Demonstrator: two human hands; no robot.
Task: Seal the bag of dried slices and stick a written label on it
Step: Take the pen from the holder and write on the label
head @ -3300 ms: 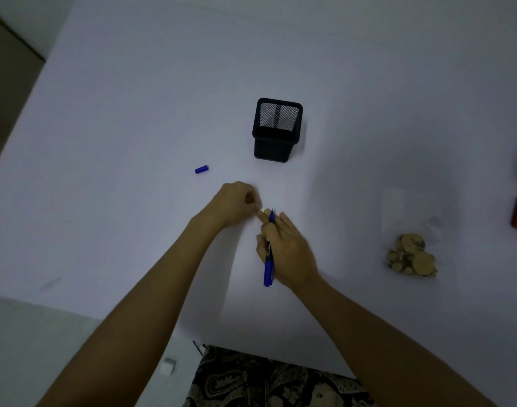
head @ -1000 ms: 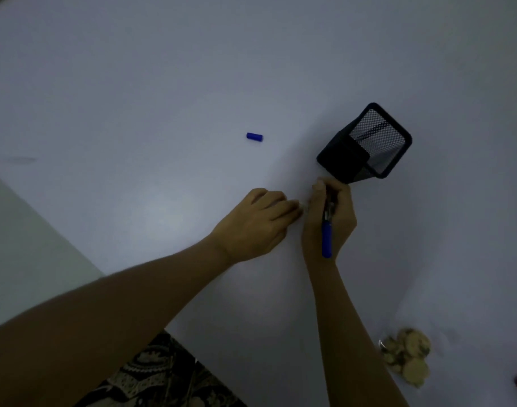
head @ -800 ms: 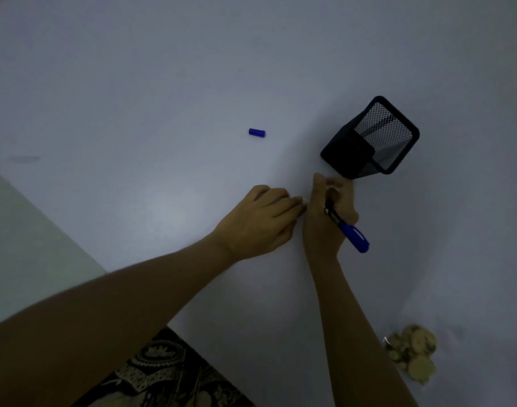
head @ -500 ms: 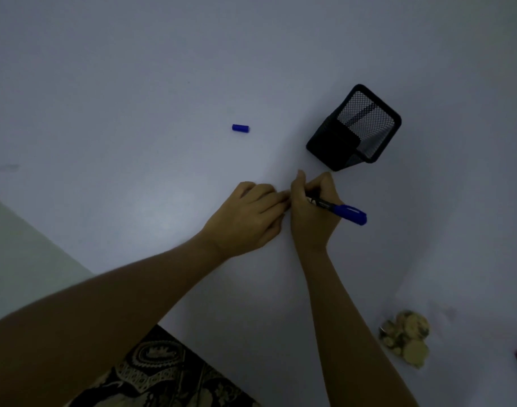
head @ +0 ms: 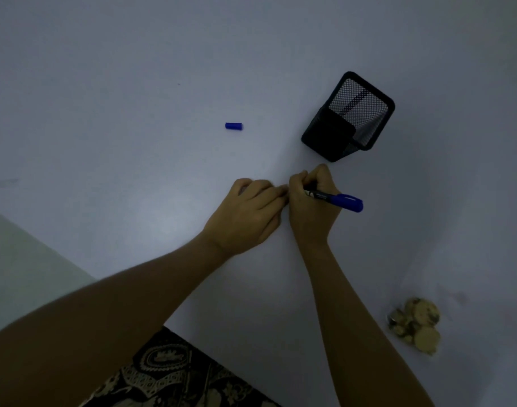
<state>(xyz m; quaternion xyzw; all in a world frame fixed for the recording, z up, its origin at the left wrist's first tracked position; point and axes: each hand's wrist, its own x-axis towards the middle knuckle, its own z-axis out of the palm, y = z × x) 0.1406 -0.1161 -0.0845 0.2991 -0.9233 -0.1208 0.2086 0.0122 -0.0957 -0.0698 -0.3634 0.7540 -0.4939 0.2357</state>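
My right hand (head: 311, 212) grips a blue marker (head: 335, 199) in a writing hold, its tip down at the table and hidden by my fingers. My left hand (head: 247, 214) lies knuckles up right beside it, fingertips pressed down where the marker tip meets the table; whatever lies under them is hidden. The marker's blue cap (head: 233, 126) lies alone on the white table, up and to the left. The clear bag of dried slices (head: 417, 326) rests at the lower right, well apart from both hands.
A black mesh pen holder (head: 349, 117) stands just beyond my right hand. The white table (head: 134, 83) ends at the lower left, where pale floor and a patterned dark fabric (head: 169, 374) on my lap show.
The marker has swung from upright over my right hand to pointing out to the right, and the hand has curled into a writing hold. My left hand stays pressed beside it. The view shifted slightly.
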